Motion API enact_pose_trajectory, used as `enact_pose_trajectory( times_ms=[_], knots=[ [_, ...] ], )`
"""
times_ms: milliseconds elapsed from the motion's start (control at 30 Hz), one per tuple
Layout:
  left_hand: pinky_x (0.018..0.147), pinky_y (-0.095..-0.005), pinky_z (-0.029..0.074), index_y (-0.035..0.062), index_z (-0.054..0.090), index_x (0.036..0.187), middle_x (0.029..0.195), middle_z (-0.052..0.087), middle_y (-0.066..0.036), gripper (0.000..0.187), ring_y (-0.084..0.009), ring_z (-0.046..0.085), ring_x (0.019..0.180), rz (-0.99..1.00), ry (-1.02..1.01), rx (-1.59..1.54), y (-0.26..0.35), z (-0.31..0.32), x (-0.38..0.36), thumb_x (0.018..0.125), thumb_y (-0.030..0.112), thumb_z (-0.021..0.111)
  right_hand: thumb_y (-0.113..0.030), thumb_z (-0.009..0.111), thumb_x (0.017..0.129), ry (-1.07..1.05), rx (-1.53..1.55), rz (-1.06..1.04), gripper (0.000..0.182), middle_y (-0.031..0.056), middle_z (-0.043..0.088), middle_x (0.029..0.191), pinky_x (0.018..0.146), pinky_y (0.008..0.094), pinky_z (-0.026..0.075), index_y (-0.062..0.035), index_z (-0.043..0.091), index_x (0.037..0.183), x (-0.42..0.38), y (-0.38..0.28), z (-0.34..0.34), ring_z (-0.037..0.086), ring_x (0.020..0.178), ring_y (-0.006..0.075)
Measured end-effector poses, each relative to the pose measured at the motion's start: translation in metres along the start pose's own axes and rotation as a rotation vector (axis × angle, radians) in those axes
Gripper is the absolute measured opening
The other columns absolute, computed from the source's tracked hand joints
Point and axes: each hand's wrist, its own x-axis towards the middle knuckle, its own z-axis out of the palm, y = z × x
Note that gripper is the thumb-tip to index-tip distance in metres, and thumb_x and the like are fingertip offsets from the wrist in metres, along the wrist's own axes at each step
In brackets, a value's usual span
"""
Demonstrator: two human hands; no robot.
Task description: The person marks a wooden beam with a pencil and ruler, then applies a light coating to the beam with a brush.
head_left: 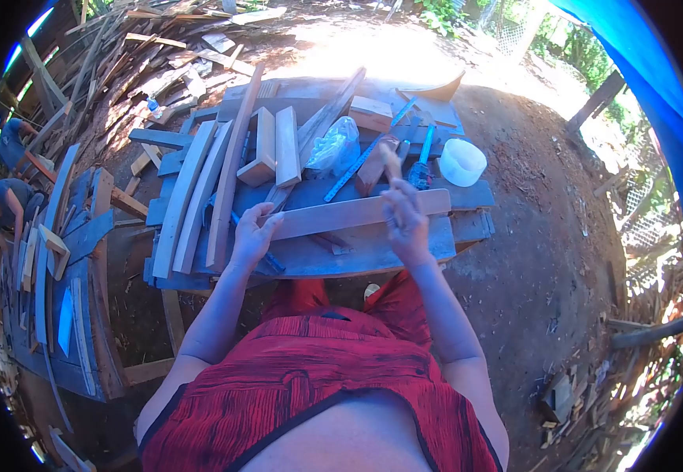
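Note:
A long, thin wooden board [333, 217] lies crosswise in front of me, above the near edge of a blue-grey workbench [475, 224]. My left hand [255, 228] grips the board's left end between thumb and fingers. Close over its right part, my right hand [406, 220] is closed around a tan stick-like tool [391, 157] that points up and away; I cannot tell its kind. Just beyond are a reddish-brown wood block [371, 171], a blue measuring strip [351, 170], a turquoise-handled tool [422, 161] and a white plastic tub [462, 162].
Long wood strips [188, 197], a box-like wooden piece [259, 149] and a crumpled plastic bag [335, 145] cover the bench's left and middle. Left, a person [15, 200] bends at another bench [97, 330]. Scrap wood [176, 67] heaps behind; a post [597, 101] stands right.

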Motion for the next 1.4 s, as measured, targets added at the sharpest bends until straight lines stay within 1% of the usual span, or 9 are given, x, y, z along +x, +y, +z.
enact_pose_trajectory(
  times_ms=[100,167,233,300,400,433,500,567,1400],
  knots=[
    [0.096,-0.0337,0.04,0.0002,0.059,0.117,0.113,0.059,-0.016,0.049,-0.0229,0.054,0.108,-0.071,-0.169,0.038,0.009,-0.009,0.0,0.082,0.032,0.068,-0.007,0.065,0.082,-0.144,-0.008,0.03,0.024,0.015,0.052,0.125,0.097,0.0427,0.042,-0.0074,0.061,0.106,-0.017,0.009,0.031,0.052,0.116,0.033],
    [0.1,-0.0358,0.036,0.0022,0.059,0.119,0.119,0.058,-0.014,0.049,-0.0239,0.051,0.114,0.256,-0.183,0.575,0.039,-0.02,-0.006,0.081,0.033,0.068,-0.012,0.064,0.083,-0.192,-0.177,-0.125,0.027,0.0149,0.048,0.13,0.103,0.0502,0.034,-0.0103,0.06,0.109,-0.03,0.018,0.046,0.048,0.121,0.0336],
    [0.103,-0.0396,0.032,0.0059,0.06,0.119,0.123,0.058,-0.01,0.048,-0.0254,0.046,0.122,0.369,-0.211,0.455,0.081,-0.031,-0.01,0.08,0.031,0.068,-0.016,0.063,0.083,-0.197,-0.174,-0.144,0.03,0.014,0.045,0.135,0.105,0.0534,0.028,-0.0121,0.059,0.112,-0.038,0.027,0.056,0.044,0.125,0.0323],
    [0.103,-0.0402,0.034,0.0023,0.059,0.12,0.116,0.059,-0.012,0.057,-0.0263,0.049,0.118,0.279,-0.468,-0.149,0.151,-0.046,-0.022,0.078,0.04,0.069,-0.015,0.065,0.082,-0.153,-0.268,-0.21,0.03,0.0149,0.046,0.133,0.104,0.0503,0.031,-0.0115,0.061,0.112,-0.042,0.027,0.06,0.045,0.122,0.0345],
    [0.102,-0.0422,0.035,-0.0048,0.058,0.118,0.118,0.058,-0.017,0.078,-0.0282,0.051,0.117,0.642,-0.666,-0.439,0.239,-0.064,-0.053,0.076,0.061,0.065,-0.017,0.064,0.082,-0.133,-0.295,-0.219,0.031,0.0133,0.044,0.135,0.105,0.0509,0.028,-0.0126,0.06,0.113,-0.048,0.033,0.066,0.044,0.124,0.033],
    [0.098,-0.0509,0.038,0.0127,0.054,0.127,0.111,0.059,-0.02,0.052,-0.042,0.043,0.121,0.803,-0.824,-0.623,0.254,-0.064,-0.055,0.089,0.049,0.055,-0.017,0.064,0.082,-0.136,-0.294,-0.217,0.031,0.0133,0.044,0.135,0.105,0.0509,0.028,-0.0126,0.06,0.113,-0.049,0.033,0.067,0.044,0.124,0.033],
    [0.098,-0.0528,0.038,0.0153,0.054,0.127,0.105,0.06,-0.018,0.044,-0.0446,0.042,0.12,0.929,-0.785,-0.913,0.28,-0.046,-0.071,0.094,0.043,0.05,-0.016,0.064,0.082,-0.094,-0.298,-0.23,0.031,0.0136,0.044,0.135,0.105,0.0507,0.027,-0.0122,0.061,0.112,-0.05,0.034,0.069,0.043,0.124,0.0337],
    [0.1,-0.0543,0.035,0.0132,0.053,0.129,0.108,0.058,-0.018,0.048,-0.0441,0.041,0.122,0.854,-0.753,-1.097,0.303,-0.041,-0.097,0.094,0.046,0.048,-0.016,0.064,0.082,-0.09,-0.302,-0.245,0.031,0.0136,0.045,0.135,0.105,0.0507,0.028,-0.0127,0.061,0.112,-0.048,0.037,0.068,0.043,0.124,0.0338],
    [0.105,-0.0511,0.027,0.0071,0.05,0.131,0.117,0.054,-0.019,0.054,-0.0399,0.038,0.126,0.954,-1.183,-1.395,0.325,0.041,-0.126,0.096,0.045,0.032,-0.017,0.065,0.081,-0.113,-0.287,-0.224,0.03,0.0143,0.045,0.134,0.104,0.0505,0.029,-0.0133,0.06,0.111,-0.049,0.031,0.062,0.044,0.123,0.0345]
  ],
)
